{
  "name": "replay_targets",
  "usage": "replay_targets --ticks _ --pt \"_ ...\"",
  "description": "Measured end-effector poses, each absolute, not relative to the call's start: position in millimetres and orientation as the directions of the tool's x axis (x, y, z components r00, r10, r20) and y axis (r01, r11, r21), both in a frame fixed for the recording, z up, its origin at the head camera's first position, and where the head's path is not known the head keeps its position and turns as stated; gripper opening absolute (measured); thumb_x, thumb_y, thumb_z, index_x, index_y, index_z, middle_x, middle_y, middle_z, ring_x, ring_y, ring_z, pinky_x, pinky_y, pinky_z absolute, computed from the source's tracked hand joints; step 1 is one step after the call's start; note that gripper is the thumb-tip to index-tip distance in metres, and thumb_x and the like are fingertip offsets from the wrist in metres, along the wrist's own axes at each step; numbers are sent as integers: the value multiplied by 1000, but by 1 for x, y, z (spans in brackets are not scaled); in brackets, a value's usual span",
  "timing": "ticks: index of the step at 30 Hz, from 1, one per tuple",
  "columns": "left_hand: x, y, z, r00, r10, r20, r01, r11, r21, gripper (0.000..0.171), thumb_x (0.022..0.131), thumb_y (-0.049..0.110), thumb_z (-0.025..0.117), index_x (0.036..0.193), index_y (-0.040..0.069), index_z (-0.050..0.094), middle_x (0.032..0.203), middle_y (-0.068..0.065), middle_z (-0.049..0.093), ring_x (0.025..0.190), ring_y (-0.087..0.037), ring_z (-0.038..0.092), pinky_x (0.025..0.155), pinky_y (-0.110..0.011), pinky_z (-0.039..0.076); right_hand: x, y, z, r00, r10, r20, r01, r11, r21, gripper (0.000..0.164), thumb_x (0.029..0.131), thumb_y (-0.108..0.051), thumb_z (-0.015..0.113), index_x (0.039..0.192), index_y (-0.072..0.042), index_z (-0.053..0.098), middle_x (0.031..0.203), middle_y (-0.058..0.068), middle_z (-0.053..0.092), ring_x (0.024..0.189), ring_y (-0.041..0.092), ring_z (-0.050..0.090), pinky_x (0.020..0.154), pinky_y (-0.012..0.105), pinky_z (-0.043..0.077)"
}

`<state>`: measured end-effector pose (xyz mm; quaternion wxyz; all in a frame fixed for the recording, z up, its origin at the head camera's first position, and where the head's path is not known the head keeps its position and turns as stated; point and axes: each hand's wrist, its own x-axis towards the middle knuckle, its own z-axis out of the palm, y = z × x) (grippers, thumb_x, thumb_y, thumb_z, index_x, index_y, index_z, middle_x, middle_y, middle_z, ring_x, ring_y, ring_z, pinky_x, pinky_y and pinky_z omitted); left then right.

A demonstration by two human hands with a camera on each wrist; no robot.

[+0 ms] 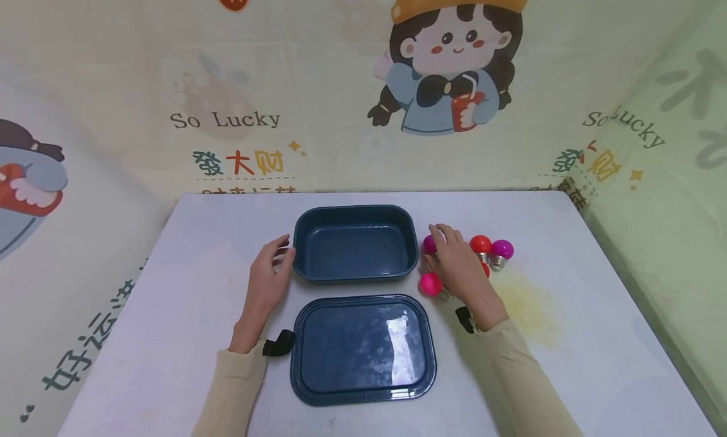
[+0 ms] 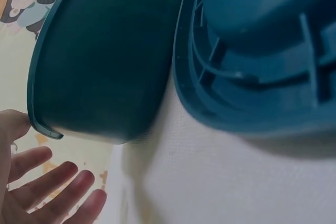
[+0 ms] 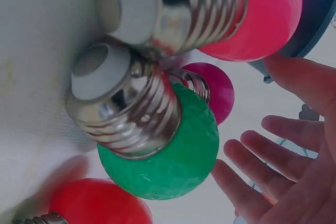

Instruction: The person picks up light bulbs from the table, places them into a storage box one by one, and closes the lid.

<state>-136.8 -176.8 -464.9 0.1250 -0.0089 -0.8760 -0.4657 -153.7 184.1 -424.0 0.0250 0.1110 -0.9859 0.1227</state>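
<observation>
A dark blue rectangular box point(image 1: 354, 251) lies uncovered on the table. Beside its left wall is my left hand point(image 1: 267, 279), fingers loosely spread and thumb at the rim; contact is hard to tell. Over the light bulbs right of the box hovers my right hand point(image 1: 457, 266), its fingers relaxed and holding nothing. Around that hand lie a pink bulb point(image 1: 430, 284), a purple bulb point(image 1: 428, 244), a red bulb point(image 1: 480, 244) and another purple bulb point(image 1: 502, 249). The right wrist view shows a green bulb point(image 3: 173, 156) near the fingertips, hidden under the hand from the head view.
In front of the box lies a dark blue lid point(image 1: 352, 355) with a raised rim. The white table point(image 1: 568, 374) meets a printed cloth backdrop point(image 1: 341, 108) at its far edge. A yellowish stain point(image 1: 528, 307) marks the tabletop at the right.
</observation>
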Motion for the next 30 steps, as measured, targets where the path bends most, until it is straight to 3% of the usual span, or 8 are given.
replay_targets --ticks 22,30 --pt "-146 -186 -472 -989 -111 93 35 440 897 52 100 42 59 142 12 52 136 -13 59 123 -30 58 104 -51 47 -167 187 -434 -983 -184 26 -184 944 -272 72 85 -21 79 144 0 44 140 22 48 126 39 49 86 51 58" --pt "-146 -185 -471 -991 -117 65 15 384 923 49 100 36 59 143 13 53 136 -13 59 122 -28 58 106 -46 46 -170 188 -437 -984 -180 13 -177 946 -271 69 87 -22 77 144 0 44 137 22 50 122 38 51 84 51 58"
